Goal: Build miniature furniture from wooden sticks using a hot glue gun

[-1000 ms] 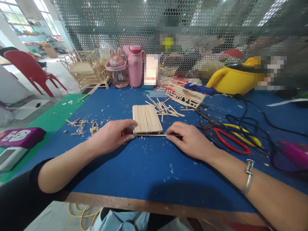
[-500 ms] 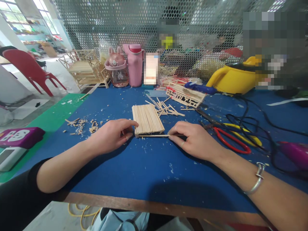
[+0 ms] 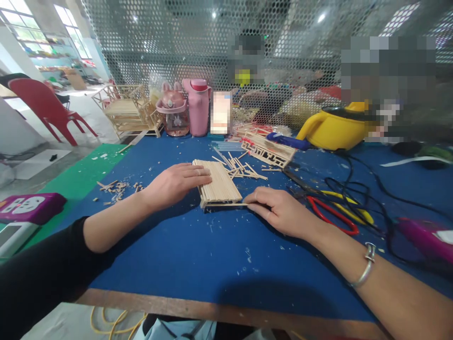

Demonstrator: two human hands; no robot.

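A small panel of wooden sticks laid side by side lies on the blue tabletop, raised slightly on short supports at its front. Across its left edge rests my left hand, fingers stretched flat on the top sticks and thumb hidden. My right hand is closed in a pinch at the panel's front right corner. Between its thumb and forefinger is the right end of a thin wooden stick, which runs along the panel's front edge. Loose wooden sticks are scattered just behind the panel.
Red-and-yellow-handled pliers and black cables lie to the right. Behind stand a lattice wooden piece, a pink bottle, a rabbit-eared cup and a yellow container. Stick scraps lie left, near a purple device.
My left hand has moved from the panel's front left corner up onto its top, fingers now flat. My right hand keeps its pinch on the stick. The camera view has shifted slightly.
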